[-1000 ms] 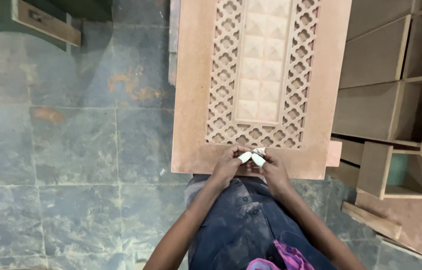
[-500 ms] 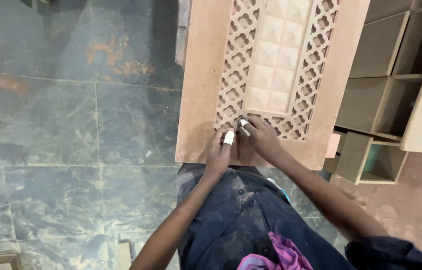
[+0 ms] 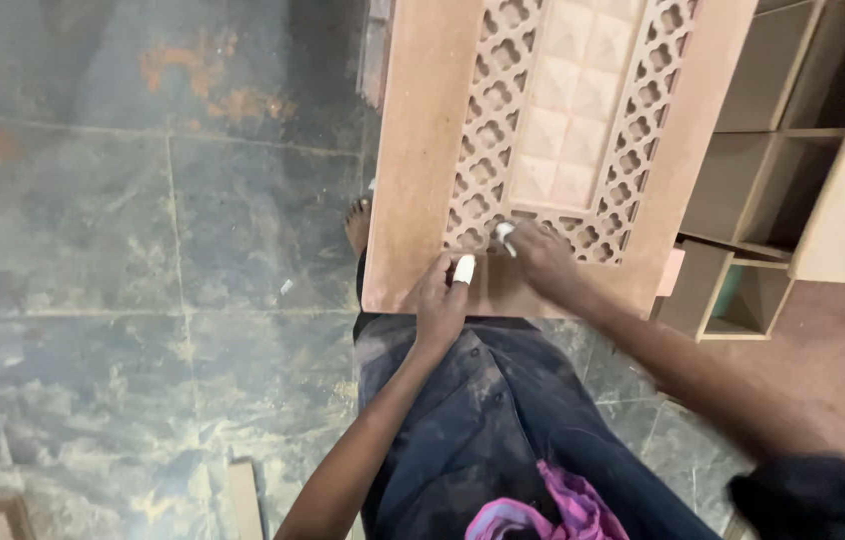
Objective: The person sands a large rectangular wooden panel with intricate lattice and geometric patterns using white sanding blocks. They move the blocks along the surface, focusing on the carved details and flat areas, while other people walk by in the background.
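Note:
A tan carved wooden panel [image 3: 413,170] with a lattice border and a raised diamond-pattern centre leans away from me over my lap. My left hand [image 3: 440,305] rests on the panel's near edge, a white wrap on one fingertip. My right hand [image 3: 543,258] is pressed on the lower lattice row, pinching a small white piece [image 3: 505,233] against the cut-outs.
Open wooden cabinet boxes [image 3: 773,130] stand to the right, with a small cubby unit [image 3: 733,295] near my right arm. Grey-green stone floor tiles [image 3: 163,220] spread to the left. A bare foot [image 3: 358,222] shows beside the panel. Wood offcuts [image 3: 243,495] lie at lower left.
My hands have separated: the right moved up onto the lattice with the white piece, while the left stayed at the panel's bottom edge. The view shifted left and downward.

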